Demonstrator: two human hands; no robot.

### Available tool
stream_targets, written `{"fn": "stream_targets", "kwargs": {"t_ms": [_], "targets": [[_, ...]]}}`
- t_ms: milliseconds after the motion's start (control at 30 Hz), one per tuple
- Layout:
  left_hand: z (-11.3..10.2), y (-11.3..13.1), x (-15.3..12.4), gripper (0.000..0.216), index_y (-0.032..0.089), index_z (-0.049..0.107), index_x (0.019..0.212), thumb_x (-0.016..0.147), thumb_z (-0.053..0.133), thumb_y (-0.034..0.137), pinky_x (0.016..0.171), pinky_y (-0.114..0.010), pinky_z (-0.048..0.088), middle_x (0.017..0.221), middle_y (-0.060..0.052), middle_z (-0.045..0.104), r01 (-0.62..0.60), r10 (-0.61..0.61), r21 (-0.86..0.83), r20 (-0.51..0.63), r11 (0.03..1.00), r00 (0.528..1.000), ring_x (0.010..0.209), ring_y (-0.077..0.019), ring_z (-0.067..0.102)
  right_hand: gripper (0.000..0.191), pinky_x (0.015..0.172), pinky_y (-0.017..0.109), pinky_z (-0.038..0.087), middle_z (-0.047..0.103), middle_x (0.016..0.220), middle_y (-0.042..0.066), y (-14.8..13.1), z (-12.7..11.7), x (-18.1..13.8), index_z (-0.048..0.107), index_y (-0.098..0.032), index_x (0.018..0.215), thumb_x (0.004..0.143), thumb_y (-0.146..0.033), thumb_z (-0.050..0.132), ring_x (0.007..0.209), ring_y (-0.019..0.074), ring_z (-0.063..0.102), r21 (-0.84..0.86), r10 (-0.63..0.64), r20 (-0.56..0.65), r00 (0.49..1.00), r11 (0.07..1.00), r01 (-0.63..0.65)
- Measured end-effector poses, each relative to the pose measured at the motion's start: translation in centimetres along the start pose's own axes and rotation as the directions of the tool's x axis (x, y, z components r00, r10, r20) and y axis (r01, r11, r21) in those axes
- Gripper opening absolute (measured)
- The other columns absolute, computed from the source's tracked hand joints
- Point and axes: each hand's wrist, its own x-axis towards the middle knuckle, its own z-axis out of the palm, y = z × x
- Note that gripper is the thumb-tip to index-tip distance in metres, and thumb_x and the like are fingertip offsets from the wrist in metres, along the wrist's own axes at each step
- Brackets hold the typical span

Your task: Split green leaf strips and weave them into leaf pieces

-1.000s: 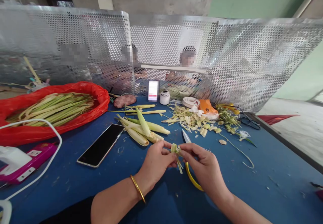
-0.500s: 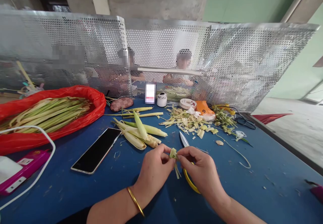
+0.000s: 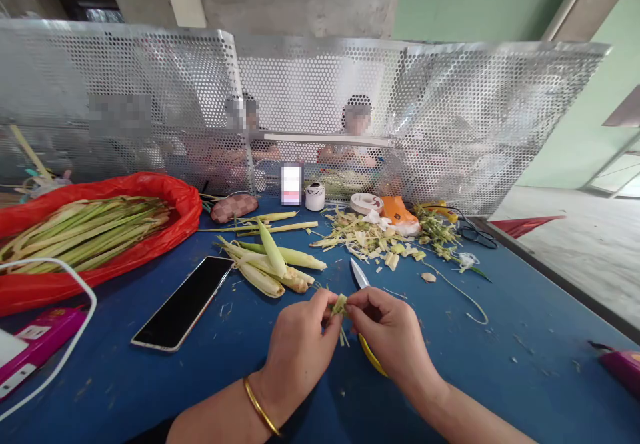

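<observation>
Between my two hands is a small folded piece of pale green husk [image 3: 339, 305], with thin strips hanging below it. My left hand [image 3: 303, 337], a gold bangle at its wrist, pinches it from the left. From the right, my right hand [image 3: 393, 327] pinches its edge with thumb and forefinger. Under my right hand lie scissors with yellow handles [image 3: 371, 356], their blades [image 3: 358, 273] pointing away and partly covered. Beyond my left hand rests a bunch of corn husks [image 3: 273, 267] on the blue table [image 3: 210, 391].
A black phone [image 3: 184, 303] lies at left, near a red bag [image 3: 187, 214] of long leaf strips and a purple power strip [image 3: 45, 344]. Husk scraps [image 3: 357, 234], a tape roll [image 3: 367, 203] and an orange packet [image 3: 399, 212] sit behind. A perforated metal screen [image 3: 310, 77] separates co-workers opposite.
The view has shifted slightly, so the table's things sit a little further left. Both hands keep their pinch on the husk piece, with only small finger movement.
</observation>
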Motion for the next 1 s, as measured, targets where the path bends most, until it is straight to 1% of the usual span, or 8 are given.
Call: {"fn": "stream_targets", "kwargs": {"t_ms": [167, 300, 433, 633, 733, 833, 933, 1000], "targets": [[-0.08, 0.02, 0.01, 0.011, 0.027, 0.067, 0.087, 0.077, 0.062, 0.027, 0.068, -0.025, 0.044, 0.071, -0.003, 0.072, -0.014, 0.014, 0.091, 0.000, 0.996, 1.000, 0.073, -0.0214, 0.067, 0.011, 0.051, 0.024, 0.043, 0.065, 0.059, -0.001, -0.26, 0.12, -0.17, 0.064, -0.020, 0.067, 0.075, -0.020, 0.057, 0.054, 0.0151, 0.059, -0.001, -0.003, 0.019, 1.000, 1.000, 0.003], [-0.20, 0.14, 0.15, 0.015, 0.027, 0.067, 0.090, 0.077, 0.061, 0.023, 0.065, -0.024, 0.043, 0.071, -0.003, 0.071, 0.016, -0.020, 0.172, 0.026, 0.985, 0.999, 0.073, -0.0211, 0.067, 0.009, 0.051, 0.023, 0.043, 0.066, 0.062, 0.000, -0.48, 0.20, -0.33, 0.063, -0.020, 0.069, 0.076, -0.023, 0.059, 0.055, 0.0152, 0.059, -0.009, -0.015, 0.028, 0.999, 1.000, 0.015], [-0.18, 0.22, 0.14, 0.029, 0.029, 0.067, 0.103, 0.076, 0.060, 0.020, 0.064, -0.023, 0.041, 0.070, -0.002, 0.072, 0.018, -0.029, 0.209, 0.049, 0.978, 0.998, 0.071, -0.0207, 0.067, 0.009, 0.051, 0.022, 0.042, 0.065, 0.061, -0.001, -0.33, 0.22, -0.35, 0.062, -0.020, 0.068, 0.076, -0.019, 0.058, 0.056, 0.0142, 0.058, -0.014, -0.016, 0.030, 0.999, 1.000, 0.016], [-0.34, 0.15, 0.43, 0.035, 0.032, 0.069, 0.109, 0.077, 0.059, 0.022, 0.065, -0.025, 0.041, 0.077, -0.002, 0.074, -0.013, 0.007, 0.234, 0.027, 0.972, 1.000, 0.072, -0.0209, 0.067, 0.009, 0.063, 0.025, 0.049, 0.068, 0.074, 0.000, -0.39, 0.02, -0.12, 0.062, -0.021, 0.079, 0.079, -0.017, 0.054, 0.069, 0.0156, 0.063, 0.109, -0.060, 0.135, 0.989, 0.993, 0.046], [-0.39, -0.02, 0.52, 0.036, 0.033, 0.069, 0.113, 0.079, 0.059, 0.025, 0.063, -0.025, 0.041, 0.078, -0.002, 0.075, -0.038, 0.032, 0.242, 0.031, 0.969, 0.999, 0.069, -0.0203, 0.067, 0.010, 0.061, 0.025, 0.050, 0.066, 0.072, -0.001, -0.47, -0.20, 0.07, 0.056, -0.022, 0.081, 0.075, -0.015, 0.057, 0.066, 0.0157, 0.064, 0.125, -0.032, 0.103, 0.994, 0.992, 0.019], [-0.35, -0.26, 0.40, 0.037, 0.035, 0.067, 0.115, 0.080, 0.059, 0.027, 0.062, -0.025, 0.041, 0.078, -0.002, 0.075, -0.091, 0.085, 0.255, 0.035, 0.963, 0.996, 0.067, -0.0198, 0.066, 0.016, 0.058, 0.025, 0.050, 0.065, 0.069, -0.002, -0.23, -0.21, 0.19, 0.053, -0.022, 0.083, 0.071, -0.013, 0.059, 0.063, 0.0155, 0.064, 0.142, -0.002, 0.075, 0.997, 0.990, -0.009], [-0.34, -0.34, 0.30, 0.044, 0.035, 0.060, 0.125, 0.082, 0.057, 0.027, 0.059, -0.025, 0.038, 0.072, -0.002, 0.072, -0.136, 0.125, 0.312, 0.057, 0.940, 0.991, 0.061, -0.0193, 0.064, 0.021, 0.058, 0.026, 0.051, 0.066, 0.070, -0.002, 0.22, 0.02, 0.26, 0.052, -0.023, 0.086, 0.069, -0.012, 0.059, 0.064, 0.0158, 0.065, 0.185, 0.019, 0.070, 0.997, 0.982, -0.032], [-0.37, -0.25, 0.34, 0.049, 0.032, 0.055, 0.131, 0.083, 0.056, 0.026, 0.059, -0.025, 0.037, 0.069, -0.003, 0.071, -0.143, 0.117, 0.349, 0.095, 0.926, 0.989, 0.060, -0.0196, 0.063, 0.025, 0.059, 0.026, 0.051, 0.065, 0.069, -0.003, 0.45, 0.15, 0.36, 0.052, -0.022, 0.091, 0.069, -0.013, 0.060, 0.063, 0.0157, 0.065, 0.224, 0.048, 0.084, 0.995, 0.972, -0.065]]}}
